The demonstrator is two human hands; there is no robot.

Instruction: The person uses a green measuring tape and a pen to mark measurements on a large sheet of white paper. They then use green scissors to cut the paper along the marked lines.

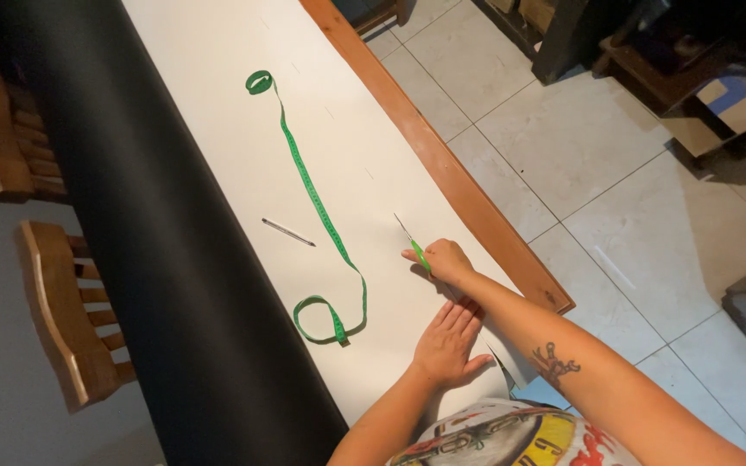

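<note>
Green-handled cutter (414, 243) and white sheet (338, 164) on long table

Cutter slim, thin metal blade pointing up and away, green handle gripped in right hand (447, 261), tip resting on sheet near wooden table edge. Sheet white, flat, spread lengthwise, pressed down by left hand (449, 343) with fingers laid flat, near end cut, corner curling just beside that hand.

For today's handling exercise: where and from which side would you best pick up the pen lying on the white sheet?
Probably pinch the pen at mid-length, fingers coming from above onto its two long sides. It lies flat, thin and slanted on the white sheet, apart from the green tape measure.
</note>
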